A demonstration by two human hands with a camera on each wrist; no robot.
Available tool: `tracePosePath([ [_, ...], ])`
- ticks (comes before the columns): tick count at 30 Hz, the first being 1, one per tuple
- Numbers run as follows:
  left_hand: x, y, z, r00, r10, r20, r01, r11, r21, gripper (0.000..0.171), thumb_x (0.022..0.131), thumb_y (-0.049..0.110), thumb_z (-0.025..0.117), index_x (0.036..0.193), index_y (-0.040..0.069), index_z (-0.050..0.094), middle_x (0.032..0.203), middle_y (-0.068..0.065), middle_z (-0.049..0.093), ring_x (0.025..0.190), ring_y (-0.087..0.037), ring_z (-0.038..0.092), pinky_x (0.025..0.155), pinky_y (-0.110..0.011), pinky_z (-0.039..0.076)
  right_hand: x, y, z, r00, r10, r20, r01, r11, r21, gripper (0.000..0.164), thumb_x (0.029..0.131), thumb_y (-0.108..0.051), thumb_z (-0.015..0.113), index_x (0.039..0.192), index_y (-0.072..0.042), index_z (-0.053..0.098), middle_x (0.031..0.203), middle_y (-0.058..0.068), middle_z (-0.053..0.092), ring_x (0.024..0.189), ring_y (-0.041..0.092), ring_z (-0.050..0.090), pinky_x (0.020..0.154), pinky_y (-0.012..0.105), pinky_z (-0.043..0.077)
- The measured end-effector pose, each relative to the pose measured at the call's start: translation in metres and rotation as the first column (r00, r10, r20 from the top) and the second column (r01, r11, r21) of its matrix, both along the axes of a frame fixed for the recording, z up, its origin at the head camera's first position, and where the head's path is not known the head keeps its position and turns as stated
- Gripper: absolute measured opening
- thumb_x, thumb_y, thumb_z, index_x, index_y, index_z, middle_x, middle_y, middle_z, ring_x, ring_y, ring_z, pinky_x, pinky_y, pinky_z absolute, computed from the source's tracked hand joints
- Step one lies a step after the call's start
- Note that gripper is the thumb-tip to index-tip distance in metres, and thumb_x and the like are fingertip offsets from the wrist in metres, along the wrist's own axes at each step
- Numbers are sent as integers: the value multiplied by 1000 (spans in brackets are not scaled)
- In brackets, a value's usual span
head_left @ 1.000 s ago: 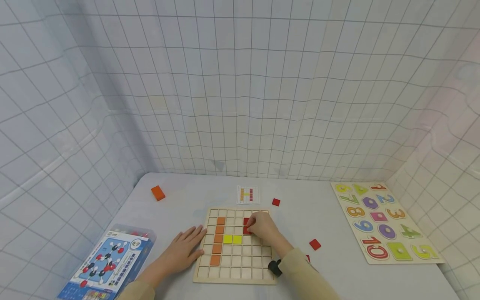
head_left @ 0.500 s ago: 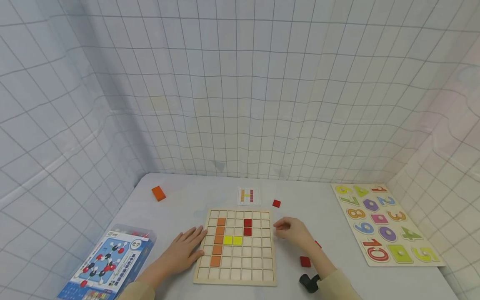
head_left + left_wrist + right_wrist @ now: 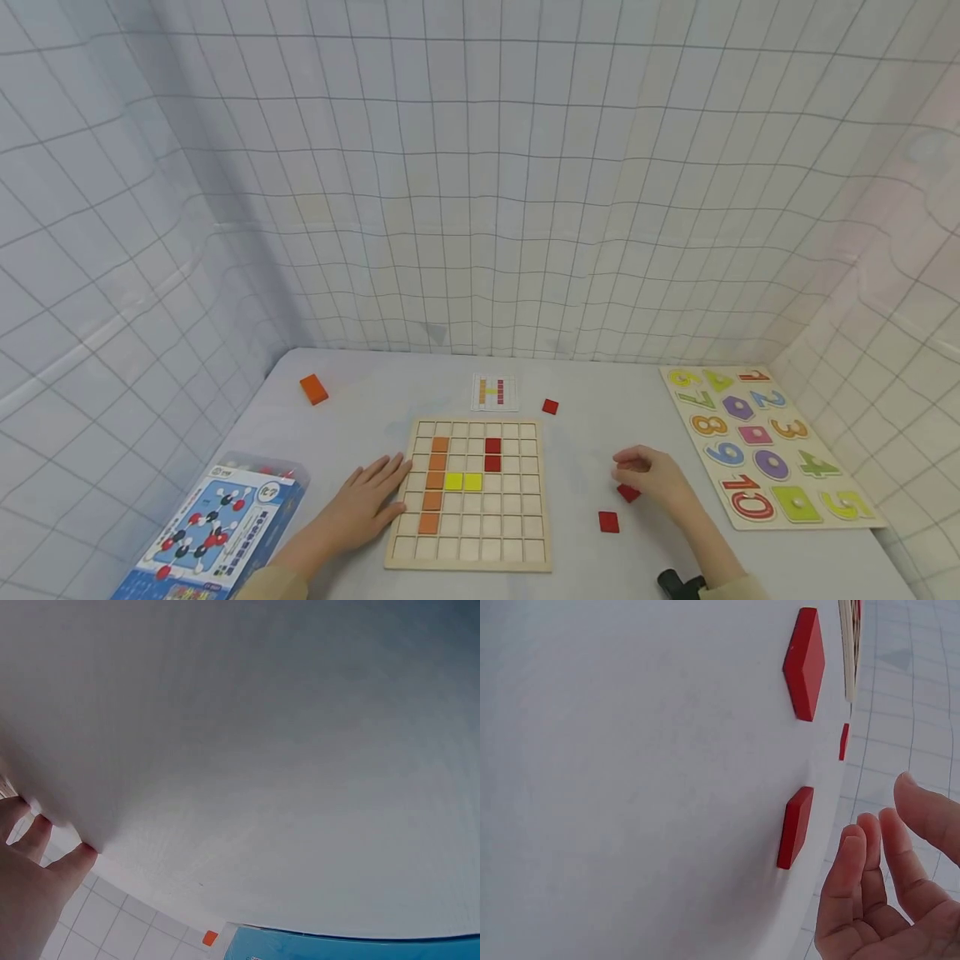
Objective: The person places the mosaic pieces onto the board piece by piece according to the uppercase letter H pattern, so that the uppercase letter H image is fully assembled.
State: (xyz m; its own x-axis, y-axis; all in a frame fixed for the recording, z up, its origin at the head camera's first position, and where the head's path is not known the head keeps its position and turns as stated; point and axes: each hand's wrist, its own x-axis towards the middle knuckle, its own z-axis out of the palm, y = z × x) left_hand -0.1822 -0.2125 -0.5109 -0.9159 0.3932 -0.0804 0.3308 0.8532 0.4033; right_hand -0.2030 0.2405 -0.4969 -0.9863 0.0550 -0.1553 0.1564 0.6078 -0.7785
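Observation:
A wooden grid board lies in front of me, with a column of orange tiles, two yellow tiles and two red tiles in its cells. My left hand rests flat on the table, fingertips at the board's left edge. To the right of the board, my right hand hovers over a loose red tile, partly hidden beneath it in the head view. In the right wrist view its thumb and fingers are apart and hold nothing. Another red tile lies nearer to me.
Behind the board lie a small pattern card and one more red tile. An orange block sits at the back left. A blue molecule-picture box stands front left; a number puzzle board is at the right.
My right hand has left the red tiles on the board and moved right, over a loose red tile. The left hand has stayed at the board's edge.

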Motion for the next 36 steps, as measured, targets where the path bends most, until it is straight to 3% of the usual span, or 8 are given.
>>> tracePosePath([
  [9,2,-2,-4,1000,-11,9,11,1000,12,61,98,35,59,150,8,40,158,-17,35,146,-43,29,113,-70,20,5,14,-10,997,-42,65,41,999,17,29,83,-13,76,107,2,68,93,6,71,82,15,62,69,28,54],
  [21,3,-2,-7,1000,-8,-7,8,1000,7,61,98,35,58,150,8,41,157,-16,37,145,-42,31,114,-69,21,7,11,-20,996,1,84,-10,995,99,32,77,-12,81,103,1,68,87,3,65,80,16,57,69,27,47],
  [36,0,-1,-3,1000,-6,-10,6,1000,11,61,99,35,58,151,9,40,157,-16,36,146,-42,29,114,-69,20,6,3,-10,998,-13,62,3,988,154,26,77,-5,80,97,0,64,82,5,61,76,17,55,65,28,46],
])
